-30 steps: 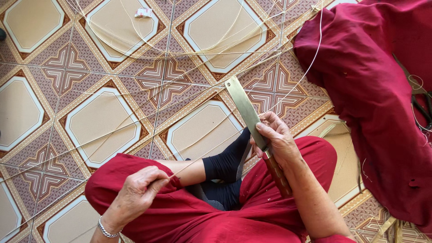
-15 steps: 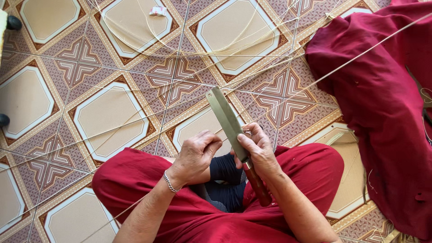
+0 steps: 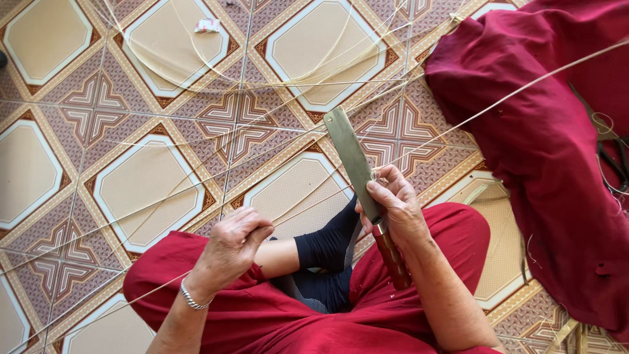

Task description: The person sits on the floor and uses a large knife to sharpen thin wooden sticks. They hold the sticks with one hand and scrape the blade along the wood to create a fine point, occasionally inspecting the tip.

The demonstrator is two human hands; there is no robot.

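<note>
1. The right hand (image 3: 393, 210) is closed in a firm grip on a broad flat knife (image 3: 350, 154) at the join of blade and wooden handle (image 3: 392, 257), blade pointing up and away from the body.
2. A thin pale strip (image 3: 498, 105) crosses the blade just above that grip, under the thumb, and runs off up to the right.
3. The left hand (image 3: 232, 246), down and left of the knife grip, is pinched shut on the same kind of thin strip (image 3: 131, 305), which trails on to the lower left.
4. Between the two hands lie a dark-socked foot (image 3: 327, 246) and red trousers (image 3: 275, 314).
5. To split cleanly, I judge the blade edge should stay flat to the strip, the thumb pressing lightly and the left hand keeping even tension, the edge turned away from the leg.
6. Farther off, loose strips (image 3: 249, 82) loop over the patterned tiled floor (image 3: 59, 164); a red cloth (image 3: 544, 151) lies to the right.
</note>
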